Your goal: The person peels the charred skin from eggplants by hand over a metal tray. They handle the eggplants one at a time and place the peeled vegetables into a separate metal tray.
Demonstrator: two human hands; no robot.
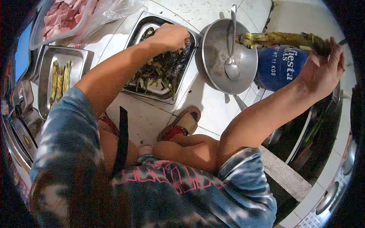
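My right hand is raised at the right, its fingers closed around the stem end of a roasted eggplant. The eggplant is held out sideways, its skin mostly off, showing greenish-yellow flesh with dark patches. Over at the upper middle, my left hand is above a metal tray heaped with charred eggplant skins. Its fingers are curled together at the edge of the dark pile; what they grip is hidden. Several peeled eggplants lie in a smaller metal tray at the left.
A metal pot with a spoon across it stands between the tray and a blue gas cylinder. Raw meat fills a plastic container at the upper left. My sandalled foot rests on the tiled floor.
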